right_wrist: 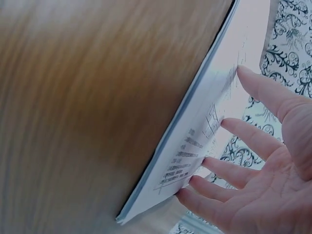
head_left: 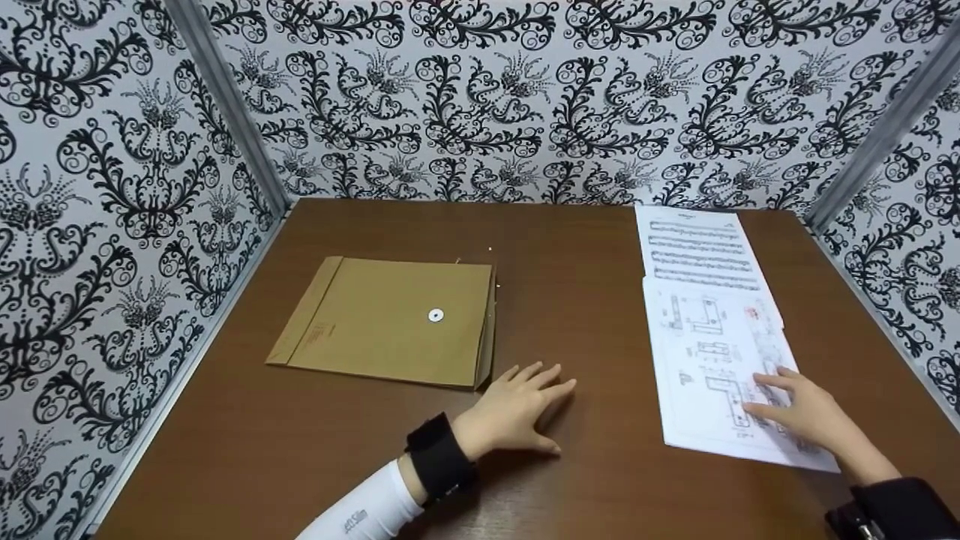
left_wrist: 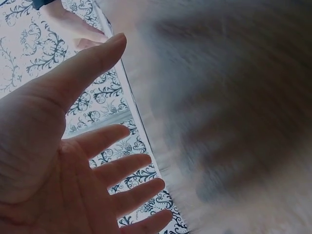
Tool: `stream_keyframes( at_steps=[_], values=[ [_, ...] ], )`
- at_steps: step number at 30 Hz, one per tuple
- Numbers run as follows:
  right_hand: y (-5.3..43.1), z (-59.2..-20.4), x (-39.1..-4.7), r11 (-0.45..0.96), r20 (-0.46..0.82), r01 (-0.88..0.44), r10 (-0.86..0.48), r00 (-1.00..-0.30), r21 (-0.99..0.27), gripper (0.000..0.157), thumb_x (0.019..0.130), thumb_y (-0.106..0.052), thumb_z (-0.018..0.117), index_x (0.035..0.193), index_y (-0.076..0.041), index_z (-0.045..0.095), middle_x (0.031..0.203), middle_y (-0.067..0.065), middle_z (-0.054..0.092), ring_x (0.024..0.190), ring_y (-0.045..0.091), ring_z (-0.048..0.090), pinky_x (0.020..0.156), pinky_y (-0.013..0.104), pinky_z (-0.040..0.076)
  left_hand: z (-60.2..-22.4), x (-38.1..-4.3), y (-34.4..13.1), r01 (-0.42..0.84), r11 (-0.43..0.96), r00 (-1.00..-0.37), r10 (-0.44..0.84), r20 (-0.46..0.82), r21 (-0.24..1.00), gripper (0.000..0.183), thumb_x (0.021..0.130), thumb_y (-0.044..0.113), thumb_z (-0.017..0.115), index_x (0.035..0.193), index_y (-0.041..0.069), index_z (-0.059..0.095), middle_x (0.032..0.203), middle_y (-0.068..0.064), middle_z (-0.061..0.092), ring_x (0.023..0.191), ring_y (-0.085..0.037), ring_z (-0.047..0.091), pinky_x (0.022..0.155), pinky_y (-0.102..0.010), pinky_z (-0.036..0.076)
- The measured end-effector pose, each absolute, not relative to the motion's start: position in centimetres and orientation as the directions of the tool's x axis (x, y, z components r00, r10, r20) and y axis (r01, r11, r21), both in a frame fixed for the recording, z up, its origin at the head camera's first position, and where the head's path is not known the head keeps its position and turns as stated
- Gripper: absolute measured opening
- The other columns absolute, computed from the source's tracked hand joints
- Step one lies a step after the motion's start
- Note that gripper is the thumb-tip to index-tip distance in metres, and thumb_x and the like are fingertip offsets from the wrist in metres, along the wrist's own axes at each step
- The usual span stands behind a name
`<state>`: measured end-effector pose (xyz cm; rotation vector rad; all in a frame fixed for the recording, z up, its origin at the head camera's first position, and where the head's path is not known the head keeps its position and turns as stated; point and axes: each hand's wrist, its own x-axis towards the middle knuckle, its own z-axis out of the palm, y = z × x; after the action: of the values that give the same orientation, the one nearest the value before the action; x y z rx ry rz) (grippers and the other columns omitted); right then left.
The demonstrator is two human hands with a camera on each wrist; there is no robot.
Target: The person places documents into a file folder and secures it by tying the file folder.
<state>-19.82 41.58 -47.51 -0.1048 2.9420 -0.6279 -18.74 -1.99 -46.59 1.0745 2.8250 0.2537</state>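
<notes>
My left hand is held low over the brown table, fingers spread and nothing in them. Just beyond it, to the left, lies a brown paper envelope with a white round button and a slightly gaping right edge. On the right, my right hand reaches over the lower sheets with technical drawings. In the right wrist view its fingertips are right at the face of the printed paper, the fingers extended. A sheet of music lies partly beneath the drawings, toward the back.
Walls with a black-and-white scroll pattern enclose the table at the back and both sides. Grey metal strips run along the corners. Tiny white specks lie close to the envelope's right edge.
</notes>
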Motion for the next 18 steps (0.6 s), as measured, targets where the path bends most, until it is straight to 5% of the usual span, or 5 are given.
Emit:
stream_keyframes(
  at_steps=[18],
  values=[
    [37.1, -47.1, -18.9, 0.898, -0.124, -0.147, -0.216, -0.969, -0.415, 0.068, 0.085, -0.026, 0.083, 0.133, 0.014, 0.058, 0.144, 0.054, 0.032, 0.129, 0.074, 0.037, 0.100, 0.074, 0.042, -46.9, -18.4, -1.8, 0.636, 0.740, -0.746, 0.662, -0.070, 0.220, 0.098, 0.078, 0.057, 0.083, 0.160, 0.026, 0.038, 0.167, -0.007, 0.037, 0.153, -0.032, 0.040, 0.123, -0.053, 0.037]
  ],
)
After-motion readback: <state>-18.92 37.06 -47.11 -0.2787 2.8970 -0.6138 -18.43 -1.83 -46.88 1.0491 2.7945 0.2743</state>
